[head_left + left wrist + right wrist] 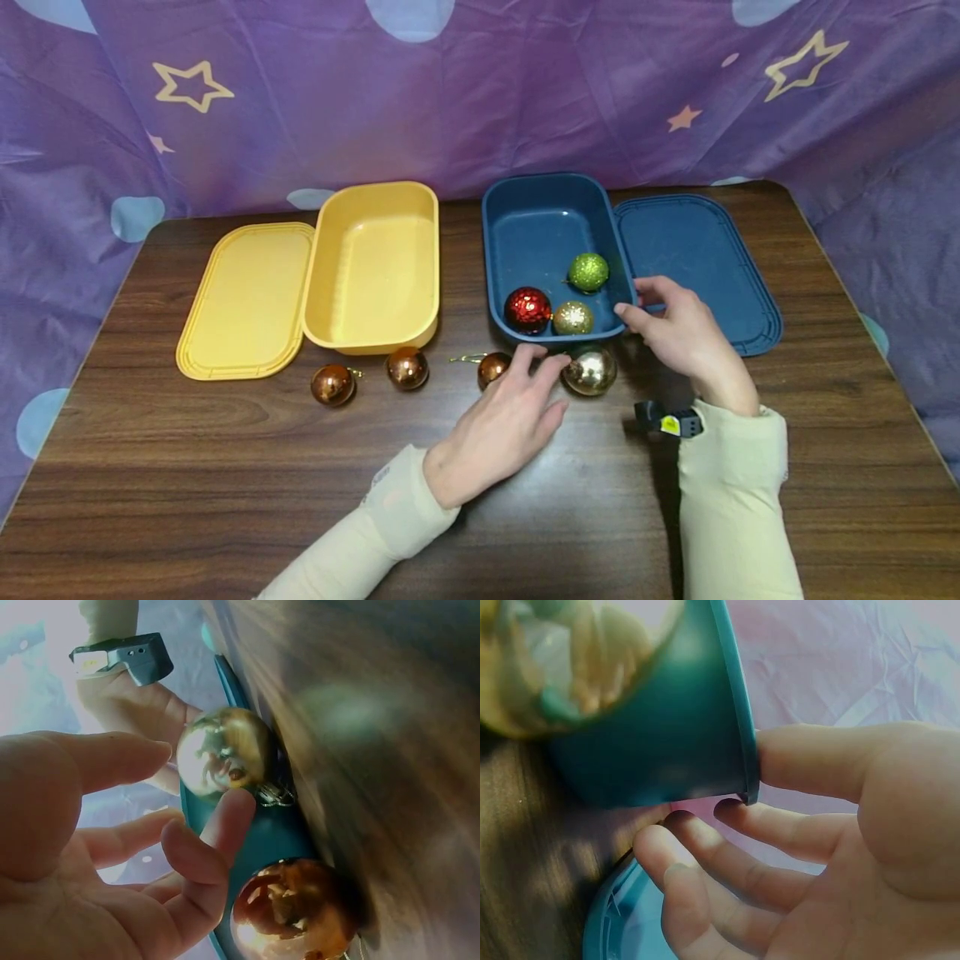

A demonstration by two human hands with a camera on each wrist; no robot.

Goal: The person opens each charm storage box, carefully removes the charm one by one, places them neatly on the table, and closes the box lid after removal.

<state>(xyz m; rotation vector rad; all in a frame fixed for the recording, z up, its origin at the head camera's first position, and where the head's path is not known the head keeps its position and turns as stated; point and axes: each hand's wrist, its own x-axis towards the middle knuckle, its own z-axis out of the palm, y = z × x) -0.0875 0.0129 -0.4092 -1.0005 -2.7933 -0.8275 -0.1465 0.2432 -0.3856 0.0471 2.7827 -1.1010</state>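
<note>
My left hand (502, 421) reaches over the near side of the blue box (491, 250), fingers spread and loosely bent. A fingertip is at the shiny gold ball (590, 372); whether it touches is hard to tell. Partly under that hand lies a copper ball (492, 369) with a gold string. At the box's near right corner, my right hand (678, 329) pinches the rim, thumb on the edge and fingers around the outside. Inside the box are a red ball (528, 310), a glittery gold ball (573, 318) and a glittery green ball (588, 272).
Left of centre stands a yellow box (371, 267), its yellow lid (243, 300) beside it. Two more copper balls, one at the left (333, 385) and one nearer the middle (407, 368), lie before it. The blue lid (697, 258) rests right of the blue box. A purple curtain (480, 100) hangs behind the table.
</note>
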